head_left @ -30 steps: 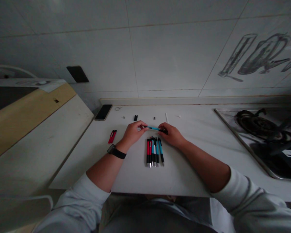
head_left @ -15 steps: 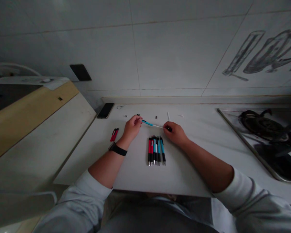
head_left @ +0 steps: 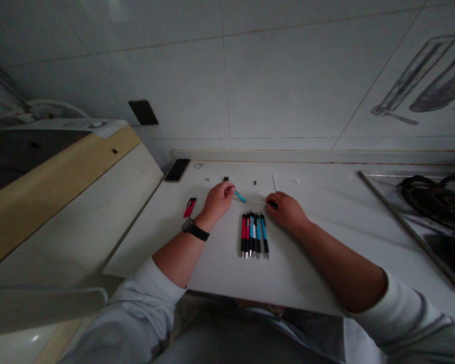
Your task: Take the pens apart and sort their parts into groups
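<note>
Just beyond the row of pens (head_left: pixel 254 235), my left hand (head_left: pixel 220 197) pinches a blue barrel (head_left: pixel 240 196) and my right hand (head_left: pixel 288 211) its black tip (head_left: pixel 273 204), white refill (head_left: pixel 258 201) bared between; a straight pull should spare it.

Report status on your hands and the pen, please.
Left hand pinching blue plastic pen barrel. Right hand holding black grip section, thin white refill sticking out. Row of coloured pens nearby.

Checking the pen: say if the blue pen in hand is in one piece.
No, the left hand holds the blue barrel, the right hand the black tip, refill bared between.
</note>
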Available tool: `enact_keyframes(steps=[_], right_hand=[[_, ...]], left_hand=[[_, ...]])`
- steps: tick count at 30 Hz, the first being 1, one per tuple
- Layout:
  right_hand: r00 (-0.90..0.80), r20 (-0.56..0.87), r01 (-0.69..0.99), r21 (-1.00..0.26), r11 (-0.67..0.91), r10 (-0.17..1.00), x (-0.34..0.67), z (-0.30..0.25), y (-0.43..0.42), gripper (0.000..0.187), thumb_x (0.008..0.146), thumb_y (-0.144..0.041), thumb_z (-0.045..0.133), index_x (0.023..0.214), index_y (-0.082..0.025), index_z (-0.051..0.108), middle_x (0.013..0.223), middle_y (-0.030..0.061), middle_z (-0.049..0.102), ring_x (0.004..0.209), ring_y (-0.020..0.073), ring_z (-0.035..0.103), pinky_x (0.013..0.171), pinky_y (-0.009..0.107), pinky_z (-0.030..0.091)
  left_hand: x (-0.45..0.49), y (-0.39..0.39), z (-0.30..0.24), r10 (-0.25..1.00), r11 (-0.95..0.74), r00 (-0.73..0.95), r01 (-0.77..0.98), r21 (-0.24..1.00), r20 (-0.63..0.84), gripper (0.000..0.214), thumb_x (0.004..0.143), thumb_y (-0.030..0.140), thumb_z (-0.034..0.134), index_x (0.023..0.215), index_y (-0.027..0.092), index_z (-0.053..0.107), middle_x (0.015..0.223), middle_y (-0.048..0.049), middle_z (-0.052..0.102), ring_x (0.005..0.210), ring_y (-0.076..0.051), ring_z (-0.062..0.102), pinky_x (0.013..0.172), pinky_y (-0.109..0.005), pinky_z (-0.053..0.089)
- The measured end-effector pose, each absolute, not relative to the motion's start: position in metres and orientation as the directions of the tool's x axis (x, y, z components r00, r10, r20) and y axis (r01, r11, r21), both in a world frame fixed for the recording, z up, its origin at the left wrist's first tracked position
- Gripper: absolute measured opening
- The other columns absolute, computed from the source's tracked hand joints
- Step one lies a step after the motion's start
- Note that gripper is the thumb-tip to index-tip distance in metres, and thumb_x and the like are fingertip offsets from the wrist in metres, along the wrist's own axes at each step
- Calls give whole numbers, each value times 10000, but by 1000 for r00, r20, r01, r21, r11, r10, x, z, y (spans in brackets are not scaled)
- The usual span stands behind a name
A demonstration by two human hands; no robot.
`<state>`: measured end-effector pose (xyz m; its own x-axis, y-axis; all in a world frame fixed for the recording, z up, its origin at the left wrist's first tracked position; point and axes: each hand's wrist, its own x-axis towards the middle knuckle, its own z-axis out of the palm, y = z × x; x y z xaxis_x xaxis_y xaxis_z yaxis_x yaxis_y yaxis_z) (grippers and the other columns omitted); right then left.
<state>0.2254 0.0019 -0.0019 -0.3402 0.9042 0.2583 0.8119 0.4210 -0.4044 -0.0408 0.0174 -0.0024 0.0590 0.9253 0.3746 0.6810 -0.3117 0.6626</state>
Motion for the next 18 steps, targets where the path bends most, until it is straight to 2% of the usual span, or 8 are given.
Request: enact_keyframes(steps=[5, 8, 11, 14, 18], right_hand=[[-330, 265, 825, -385, 414, 906, 228, 5, -1, 130, 900, -233, 583, 943, -210, 703, 976, 73, 668, 754, 169, 580, 687, 284, 396], [-326, 264, 853, -333, 403, 908, 233, 11, -2, 121, 894, -247, 592, 935, -218, 702, 962, 69, 667, 723, 165, 566, 651, 287, 368], [-302, 278, 877, -293, 380, 912, 236, 16, -3, 116, 887, -266, 600, 920, -219, 701, 940, 71, 664, 692, 164, 547, 623, 292, 343], [-294, 289, 876, -298, 378, 911, 236, 18, -4, 116, 883, -270, 601, 920, -217, 698, 943, 70, 667, 695, 165, 551, 618, 292, 343], [-302, 303, 859, -325, 396, 904, 232, 14, -5, 109, 881, -264, 597, 913, -217, 691, 935, 63, 668, 699, 162, 560, 622, 289, 355]], left_hand=[[-44, 15, 7, 903, -340, 58, 702, 626, 425, 184, 978, 256, 541, 1050, 210, 703, 1031, -63, 759, 914, -201, 693, 856, -321, 533], [-52, 16, 14, 893, -358, 97, 747, 561, 440, 208, 962, 224, 534, 1032, 205, 729, 1055, -77, 764, 959, -220, 696, 890, -337, 530], [-69, 17, 23, 922, -326, 153, 804, 498, 356, 226, 911, 185, 554, 961, 212, 773, 1034, -77, 783, 966, -244, 709, 877, -345, 538], [-92, 17, 33, 957, -268, 170, 831, 487, 236, 218, 860, 193, 592, 897, 225, 804, 956, -61, 800, 921, -248, 725, 798, -321, 545], [-125, 14, 46, 990, -141, 124, 846, 514, 68, 181, 813, 228, 623, 798, 215, 804, 762, -52, 778, 695, -218, 703, 621, -288, 498]])
